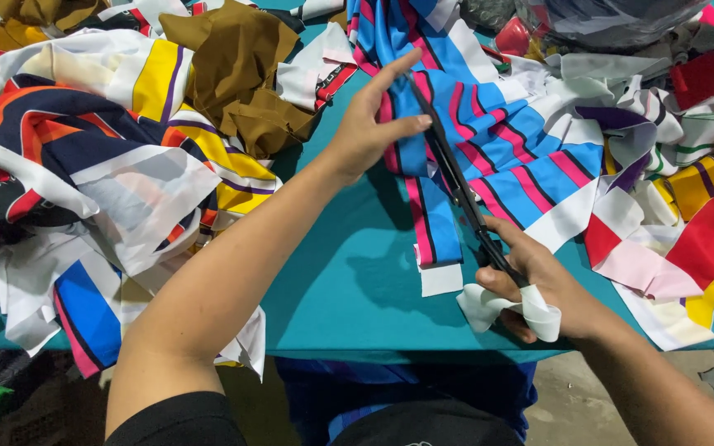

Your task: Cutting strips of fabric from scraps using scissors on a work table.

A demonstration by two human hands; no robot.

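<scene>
My right hand [539, 285] grips the handles of long black scissors [456, 186], which are wrapped in white cloth. The blades point away from me and lie along a blue, pink and white striped fabric piece [497, 140] spread on the teal table [349, 281]. My left hand [371, 124] presses flat on the striped fabric just left of the blades, fingers stretched out toward the tip. A narrow striped strip [435, 231] hangs toward me, left of the scissors.
A heap of printed fabric pieces in white, navy, orange and yellow [101, 157] fills the left side, with brown cloth [241, 74] behind it. Red, white and yellow scraps [679, 190] pile up on the right. The table's front edge is near my body.
</scene>
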